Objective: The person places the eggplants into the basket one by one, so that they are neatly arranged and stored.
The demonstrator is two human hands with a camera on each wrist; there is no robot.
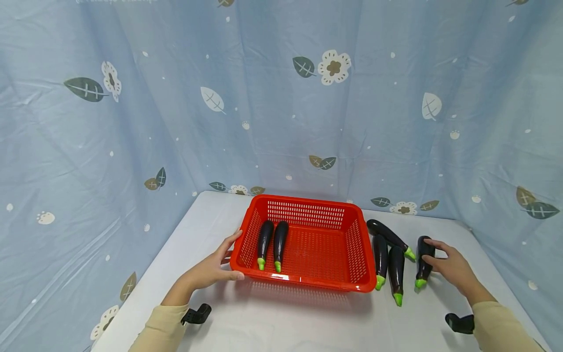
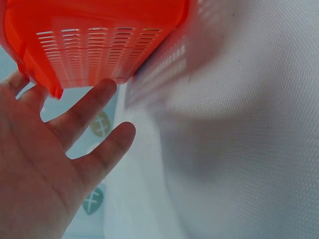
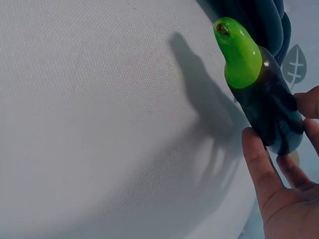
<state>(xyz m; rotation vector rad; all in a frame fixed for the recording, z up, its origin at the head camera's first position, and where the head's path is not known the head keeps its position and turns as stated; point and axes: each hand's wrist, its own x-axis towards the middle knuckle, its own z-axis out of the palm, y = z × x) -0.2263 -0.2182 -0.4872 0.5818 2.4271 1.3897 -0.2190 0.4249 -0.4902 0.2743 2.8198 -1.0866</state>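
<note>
My right hand (image 1: pixel 453 266) holds a dark, glossy eggplant (image 1: pixel 424 261) with a green stem end, at the right of the table. In the right wrist view, the thumb and fingers grip the dark end of that eggplant (image 3: pixel 266 104), and its green tip points away from the palm. Its shadow falls apart from it on the cloth. At the left side of a red plastic basket (image 1: pixel 303 279), my left hand (image 1: pixel 210 268) touches the rim with spread, mostly straight fingers. Inside the basket, two eggplants (image 1: pixel 265 239) lie side by side at the left.
Three more eggplants (image 1: pixel 396 269) lie on the white table (image 1: pixel 281 322), just right of the basket. A blue patterned curtain (image 1: pixel 272 98) hangs behind the table and along its sides. Each wrist carries a black camera mount (image 1: pixel 196 314).
</note>
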